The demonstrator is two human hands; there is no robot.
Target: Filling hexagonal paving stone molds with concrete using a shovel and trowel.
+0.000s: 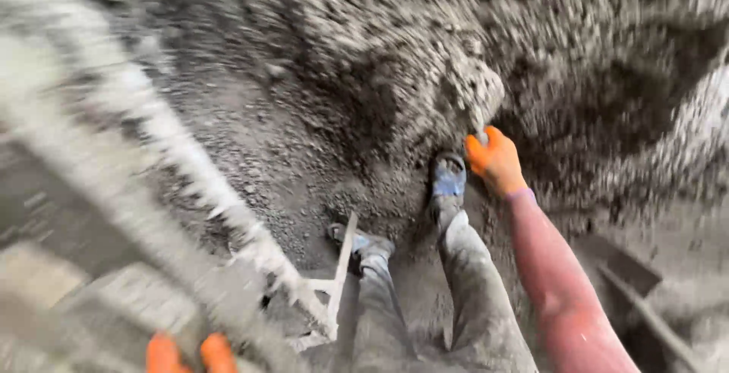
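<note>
The picture is heavily motion-blurred. My right hand point(495, 162), in an orange glove with a pink sleeve, is closed around a short pale handle point(481, 137). The handle's far end disappears under a lump of grey gravel mix point(471, 92). Only the orange-gloved fingertips of my left hand point(190, 354) show at the bottom edge, next to a long pale bar point(190, 168) crusted with cement; its grip is hidden. My dusty trouser legs and blue shoes point(448, 179) stand on the wet gravel below my right hand.
Grey gravel and cement mix point(342, 62) covers the ground ahead and rises in a bank at right. A white metal frame point(338, 282) lies by my left foot. A dark shovel point(626, 274) lies at lower right. Paving shows at lower left.
</note>
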